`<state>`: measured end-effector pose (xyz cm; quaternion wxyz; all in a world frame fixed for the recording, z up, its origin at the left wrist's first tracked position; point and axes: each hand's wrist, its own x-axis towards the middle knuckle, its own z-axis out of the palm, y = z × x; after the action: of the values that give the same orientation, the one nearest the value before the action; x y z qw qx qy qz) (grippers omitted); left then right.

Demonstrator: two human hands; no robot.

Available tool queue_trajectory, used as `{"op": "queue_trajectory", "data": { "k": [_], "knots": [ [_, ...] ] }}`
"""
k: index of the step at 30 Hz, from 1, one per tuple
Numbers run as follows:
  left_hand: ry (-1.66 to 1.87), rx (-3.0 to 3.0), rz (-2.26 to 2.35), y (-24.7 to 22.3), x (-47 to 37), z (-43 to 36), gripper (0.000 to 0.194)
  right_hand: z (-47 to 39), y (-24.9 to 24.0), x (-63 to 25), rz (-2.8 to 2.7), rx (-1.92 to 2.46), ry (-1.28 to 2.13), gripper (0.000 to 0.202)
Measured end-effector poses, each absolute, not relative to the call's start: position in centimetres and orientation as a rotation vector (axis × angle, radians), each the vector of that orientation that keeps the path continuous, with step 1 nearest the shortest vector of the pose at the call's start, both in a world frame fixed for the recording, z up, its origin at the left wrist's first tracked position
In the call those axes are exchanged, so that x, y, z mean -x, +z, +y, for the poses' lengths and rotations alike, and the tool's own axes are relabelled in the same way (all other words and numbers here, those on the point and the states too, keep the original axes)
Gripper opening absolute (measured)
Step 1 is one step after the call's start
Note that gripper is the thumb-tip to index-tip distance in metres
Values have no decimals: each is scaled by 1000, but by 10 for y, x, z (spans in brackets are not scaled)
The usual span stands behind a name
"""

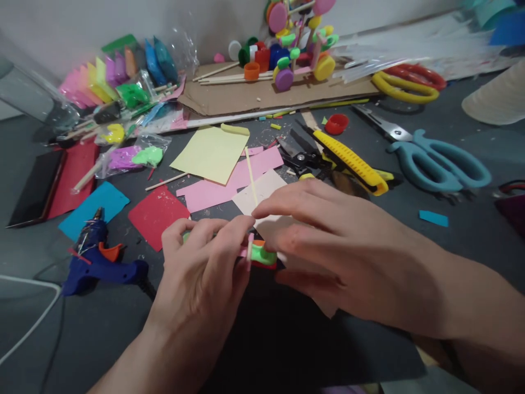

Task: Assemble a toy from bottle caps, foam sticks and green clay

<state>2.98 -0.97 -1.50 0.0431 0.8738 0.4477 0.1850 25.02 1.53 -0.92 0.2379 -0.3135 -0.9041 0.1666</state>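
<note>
Between my two hands is a small craft model [262,253] with bright green clay, orange and red parts, and a short pale stick with pink ends standing across it. My left hand [205,262] is closed round its left side, hiding most of that part. On the other side, my right hand [315,235] has its curled fingers and thumb at the green and orange end. Its index finger arches above the model. Beneath and beyond the hands lies a cream paper sheet [262,191], with a thin stick on it.
A blue glue gun [96,254] with its cord lies at left. Scissors with blue handles [443,158], a yellow cutter knife [350,158] and pliers [301,156] lie at right. Coloured papers, clay packets [94,82] and wheeled bottle-cap models [301,49] are farther back.
</note>
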Motion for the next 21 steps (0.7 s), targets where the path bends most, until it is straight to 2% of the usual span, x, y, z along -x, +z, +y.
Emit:
{"op": "queue_trajectory", "data": {
  "k": [7,12,21],
  "knots": [
    [511,-2473,1408,-11,-29,-4,50,11,-16,-242,-2427,821,357,10],
    [530,-2389,1423,-11,-27,-4,55,11,-20,-235,-2255,835,401,30],
    [510,-2507,1392,-10,-27,-3,49,12,-31,-232,-2245,733,284,26]
  ]
}}
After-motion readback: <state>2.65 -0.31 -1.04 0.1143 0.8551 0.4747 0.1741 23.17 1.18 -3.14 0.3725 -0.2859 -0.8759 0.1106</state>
